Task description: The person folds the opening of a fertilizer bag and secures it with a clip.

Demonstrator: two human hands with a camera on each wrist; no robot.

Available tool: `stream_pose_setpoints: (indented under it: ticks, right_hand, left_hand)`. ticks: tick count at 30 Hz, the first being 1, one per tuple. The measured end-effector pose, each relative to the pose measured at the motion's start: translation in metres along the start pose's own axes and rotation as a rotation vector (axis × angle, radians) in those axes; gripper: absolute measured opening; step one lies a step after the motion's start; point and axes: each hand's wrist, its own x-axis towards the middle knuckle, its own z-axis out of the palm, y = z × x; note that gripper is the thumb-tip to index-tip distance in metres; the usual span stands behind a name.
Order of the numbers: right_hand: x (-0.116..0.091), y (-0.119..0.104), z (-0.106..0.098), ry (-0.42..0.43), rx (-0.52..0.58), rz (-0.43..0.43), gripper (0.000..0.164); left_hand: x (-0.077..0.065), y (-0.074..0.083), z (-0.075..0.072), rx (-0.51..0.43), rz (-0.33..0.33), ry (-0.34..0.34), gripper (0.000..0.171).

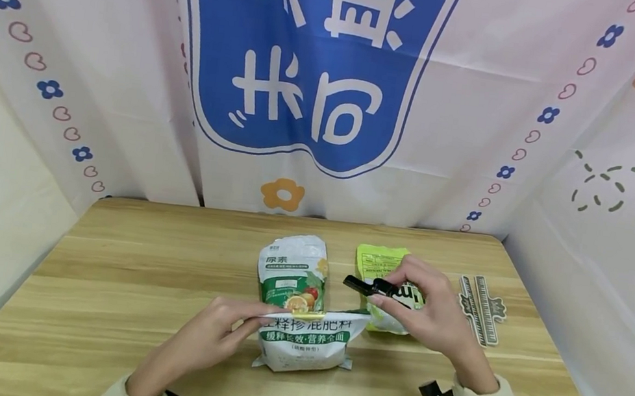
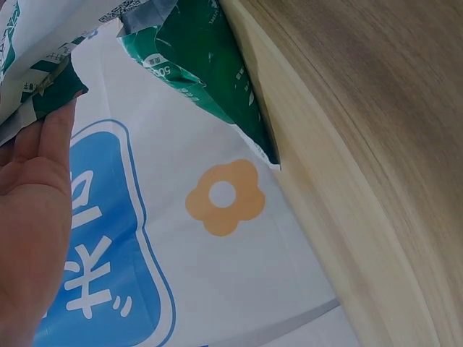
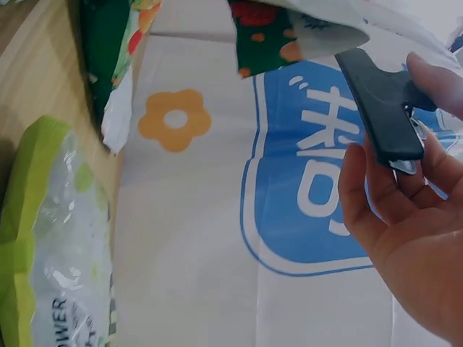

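Observation:
A white fertilizer bag (image 1: 302, 353) with a green band stands near the middle of the table, its top folded over. My left hand (image 1: 210, 333) pinches the left end of that fold between thumb and fingers. A shiny gold strip (image 1: 308, 316) shows along the fold. In my right hand (image 1: 430, 312) is a black bag clip (image 1: 369, 287), held just right of the bag's top and apart from it. The right wrist view shows the clip (image 3: 383, 108) between the thumb and fingers. The left hand (image 2: 36, 195) appears under the bag's folded edge in the left wrist view.
Behind the held bag is a white and green bag (image 1: 292, 264) with fruit pictures. A lime-green bag (image 1: 378, 257) lies beneath the right hand in the head view. Two flat pieces with ruler-like markings (image 1: 481, 308) lie farther right. A printed curtain (image 1: 296, 176) hangs beyond the table.

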Motion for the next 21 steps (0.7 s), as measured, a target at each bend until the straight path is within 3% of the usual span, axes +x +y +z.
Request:
stream_pose_setpoints:
  ticks: [15, 21]
  right_hand:
    - [0.012, -0.016, 0.013, -0.100, 0.004, -0.068, 0.025]
    - [0.017, -0.020, 0.023, -0.123, 0.028, -0.158, 0.023]
  left_hand:
    - [-0.001, 0.000, 0.001, -0.012, -0.016, -0.002, 0.028]
    - [-0.001, -0.001, 0.000, -0.003, -0.009, 0.002, 0.028]
